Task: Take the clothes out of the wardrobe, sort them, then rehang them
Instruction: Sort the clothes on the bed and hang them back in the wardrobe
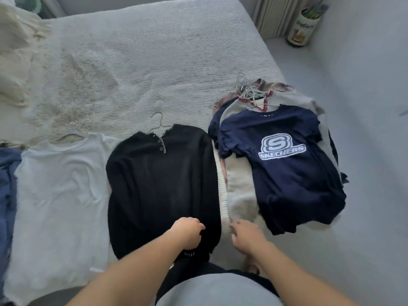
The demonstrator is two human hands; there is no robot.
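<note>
Sorting under way, rehanging not yet begun, judging by how things lie. Taken as landmark: black sweater (162,186), flat on the bed (136,62), collar away from the camera, wire hanger (159,122) poking out past its neckline.

Just left of the sweater: white top (59,195), spread flat, also on a hanger. Further left again, at the frame edge: blue garment (7,184), only partly in view.

Right of the sweater, touching its edge: cream ribbed piece (221,191) and something pale and fluffy. Beyond those: stack of clothes with navy Skechers T-shirt (284,171) on top, a cluster of hangers (247,90) sticking out at the far end.

At the sweater's near hem: left hand (189,233), fingers curled, apparently pinching the black fabric. Just right of that hem: right hand (246,236), fingers relaxed and extended toward the cream ribbed edge, holding nothing that can be seen.

No wardrobe in view. Removal seemingly done or nearly so; groups laid out by kind or colour, perhaps; stack at right probably still to be gone through; every rehanging left to do.
</note>
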